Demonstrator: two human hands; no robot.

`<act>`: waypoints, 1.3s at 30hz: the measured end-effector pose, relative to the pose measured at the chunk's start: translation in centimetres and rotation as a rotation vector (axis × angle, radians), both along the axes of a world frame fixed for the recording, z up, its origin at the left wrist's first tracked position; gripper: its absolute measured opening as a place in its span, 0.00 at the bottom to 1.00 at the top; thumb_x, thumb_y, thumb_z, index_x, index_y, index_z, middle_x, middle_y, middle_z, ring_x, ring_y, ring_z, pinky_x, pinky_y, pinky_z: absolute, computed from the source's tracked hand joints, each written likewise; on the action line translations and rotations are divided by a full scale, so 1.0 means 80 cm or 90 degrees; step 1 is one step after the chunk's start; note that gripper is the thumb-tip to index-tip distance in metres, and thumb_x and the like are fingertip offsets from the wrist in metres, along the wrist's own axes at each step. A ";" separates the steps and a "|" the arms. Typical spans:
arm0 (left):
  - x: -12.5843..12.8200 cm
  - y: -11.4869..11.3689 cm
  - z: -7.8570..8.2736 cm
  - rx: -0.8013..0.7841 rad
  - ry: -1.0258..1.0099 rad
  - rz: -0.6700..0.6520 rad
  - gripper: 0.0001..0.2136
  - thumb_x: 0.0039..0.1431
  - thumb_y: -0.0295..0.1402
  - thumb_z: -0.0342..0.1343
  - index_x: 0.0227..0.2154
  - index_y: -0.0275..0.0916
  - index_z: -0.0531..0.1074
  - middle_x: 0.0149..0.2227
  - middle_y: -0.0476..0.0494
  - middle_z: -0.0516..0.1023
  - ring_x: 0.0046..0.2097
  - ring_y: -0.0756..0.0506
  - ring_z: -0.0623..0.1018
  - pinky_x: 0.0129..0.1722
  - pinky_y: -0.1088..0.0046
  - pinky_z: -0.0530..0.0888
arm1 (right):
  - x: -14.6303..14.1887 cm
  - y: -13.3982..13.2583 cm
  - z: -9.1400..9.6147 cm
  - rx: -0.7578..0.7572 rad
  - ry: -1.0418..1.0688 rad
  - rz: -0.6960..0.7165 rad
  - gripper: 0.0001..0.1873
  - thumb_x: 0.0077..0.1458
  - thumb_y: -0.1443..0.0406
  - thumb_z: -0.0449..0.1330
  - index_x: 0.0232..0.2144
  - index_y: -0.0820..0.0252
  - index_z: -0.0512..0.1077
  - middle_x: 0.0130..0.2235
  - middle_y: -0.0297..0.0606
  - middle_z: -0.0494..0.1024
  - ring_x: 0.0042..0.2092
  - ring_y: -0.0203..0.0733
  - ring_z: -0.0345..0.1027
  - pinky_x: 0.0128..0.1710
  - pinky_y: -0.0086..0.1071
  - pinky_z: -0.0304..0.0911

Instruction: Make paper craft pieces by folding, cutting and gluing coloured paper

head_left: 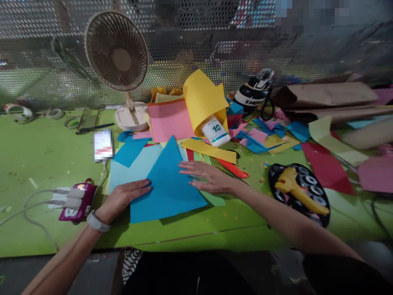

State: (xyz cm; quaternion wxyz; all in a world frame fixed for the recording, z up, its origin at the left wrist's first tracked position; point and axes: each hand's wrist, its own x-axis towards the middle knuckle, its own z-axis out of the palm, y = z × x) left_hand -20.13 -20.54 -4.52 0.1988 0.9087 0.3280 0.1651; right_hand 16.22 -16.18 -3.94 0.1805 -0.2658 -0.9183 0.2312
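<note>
A blue sheet of paper [167,186], folded to a pointed top, lies before me over pale blue and green sheets. My left hand [127,196] rests flat on its left edge, fingers stretched out. On the right slanting edge, my right hand [207,176] has its fingers spread, the tips over the blue paper. Neither hand grips anything. Behind the fold lie a yellow paper strip [211,150] and a red-orange tool [232,167] whose kind I cannot make out. A smaller blue piece [131,152] lies to the left.
A fan [122,57] stands at the back left. Nearby are a phone [103,144] on a cable and a purple power bank [78,200]. A white bottle [216,131] leans by rolled yellow paper [202,98]. A black tray [299,192] holds a yellow glue gun [301,190].
</note>
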 end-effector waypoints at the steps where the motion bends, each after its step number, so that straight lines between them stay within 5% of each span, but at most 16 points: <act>1: 0.001 0.000 -0.001 0.005 0.007 -0.004 0.21 0.70 0.29 0.41 0.61 0.51 0.65 0.63 0.47 0.67 0.63 0.46 0.68 0.61 0.59 0.70 | -0.003 -0.004 0.002 -0.009 -0.040 0.016 0.29 0.64 0.54 0.53 0.64 0.56 0.60 0.67 0.40 0.58 0.69 0.43 0.46 0.66 0.48 0.49; 5: 0.003 -0.002 0.003 0.030 0.044 -0.021 0.27 0.64 0.20 0.41 0.62 0.51 0.63 0.64 0.49 0.65 0.64 0.47 0.66 0.61 0.59 0.69 | -0.012 -0.015 -0.006 0.008 -0.183 0.070 0.39 0.63 0.46 0.52 0.67 0.60 0.52 0.69 0.44 0.50 0.71 0.46 0.37 0.69 0.51 0.35; 9: 0.001 -0.014 0.018 0.096 0.075 -0.072 0.33 0.53 0.17 0.46 0.63 0.46 0.63 0.63 0.45 0.67 0.64 0.44 0.67 0.63 0.57 0.67 | -0.013 -0.019 -0.020 0.053 -0.205 0.064 0.39 0.63 0.46 0.50 0.67 0.61 0.51 0.70 0.45 0.48 0.71 0.47 0.35 0.69 0.54 0.32; 15: -0.019 -0.027 0.009 0.149 0.003 -0.097 0.22 0.61 0.26 0.53 0.59 0.43 0.68 0.56 0.42 0.75 0.56 0.44 0.76 0.56 0.65 0.74 | -0.012 -0.019 -0.023 0.024 -0.176 0.049 0.39 0.63 0.44 0.48 0.67 0.59 0.52 0.69 0.44 0.49 0.71 0.47 0.37 0.69 0.53 0.29; 23: 0.004 -0.034 0.015 0.101 -0.024 0.103 0.09 0.65 0.35 0.53 0.43 0.44 0.77 0.42 0.48 0.83 0.47 0.45 0.81 0.48 0.67 0.79 | 0.000 -0.008 -0.010 -0.210 -0.061 0.050 0.34 0.66 0.44 0.35 0.64 0.51 0.60 0.69 0.35 0.52 0.71 0.43 0.38 0.70 0.53 0.27; 27: 0.020 -0.037 0.025 0.055 -0.034 0.213 0.13 0.65 0.39 0.52 0.31 0.39 0.76 0.30 0.46 0.80 0.31 0.48 0.80 0.29 0.74 0.74 | 0.015 0.002 -0.001 -0.296 0.051 0.086 0.42 0.59 0.36 0.33 0.62 0.48 0.64 0.68 0.36 0.57 0.70 0.48 0.43 0.69 0.56 0.25; 30: 0.027 -0.037 0.025 0.030 -0.029 0.304 0.18 0.64 0.43 0.52 0.21 0.38 0.67 0.19 0.53 0.66 0.21 0.52 0.67 0.21 0.74 0.61 | 0.018 0.004 0.002 -0.334 0.057 0.087 0.41 0.56 0.35 0.44 0.60 0.49 0.67 0.66 0.39 0.61 0.69 0.50 0.46 0.68 0.57 0.30; 33: 0.031 -0.034 0.021 0.039 -0.028 0.361 0.20 0.63 0.45 0.52 0.19 0.40 0.59 0.18 0.56 0.56 0.20 0.53 0.59 0.22 0.73 0.55 | 0.011 0.001 -0.003 -0.332 0.057 -0.023 0.31 0.53 0.41 0.59 0.52 0.50 0.75 0.61 0.40 0.69 0.66 0.52 0.55 0.67 0.56 0.41; 39: 0.041 -0.026 0.021 0.042 -0.007 0.425 0.21 0.63 0.44 0.51 0.20 0.42 0.50 0.19 0.56 0.50 0.21 0.52 0.56 0.24 0.72 0.52 | -0.011 -0.006 -0.018 -0.327 0.135 -0.279 0.23 0.54 0.46 0.60 0.36 0.58 0.79 0.39 0.39 0.81 0.43 0.49 0.74 0.46 0.44 0.68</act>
